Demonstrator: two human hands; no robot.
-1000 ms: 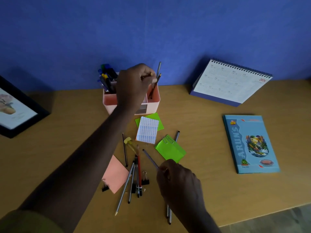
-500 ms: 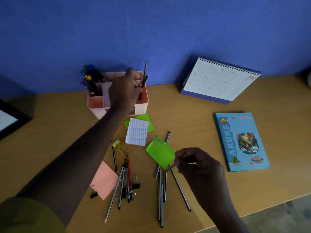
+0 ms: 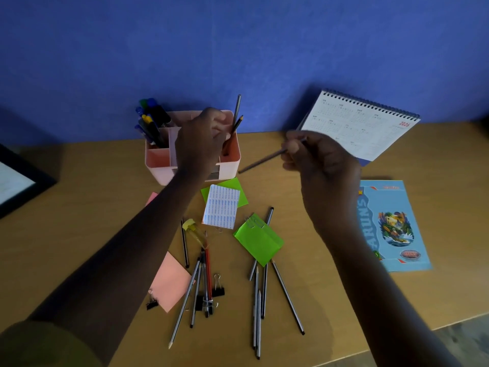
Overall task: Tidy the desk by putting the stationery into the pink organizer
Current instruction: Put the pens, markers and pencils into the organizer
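- A dark pencil (image 3: 264, 160) is pinched between the fingertips of the right hand (image 3: 321, 165), raised above the desk (image 3: 330, 300) just right of the pink organizer (image 3: 161, 165).
- The left hand (image 3: 199, 144) is curled over the organizer's right compartment; whether anything is gripped cannot be told.
- More pencils (image 3: 258, 308), sticky notes (image 3: 260, 243) and binder clips (image 3: 217, 288) are seen scattered in front.

Head-worn view, steeply down over desk (image 3: 344, 300)
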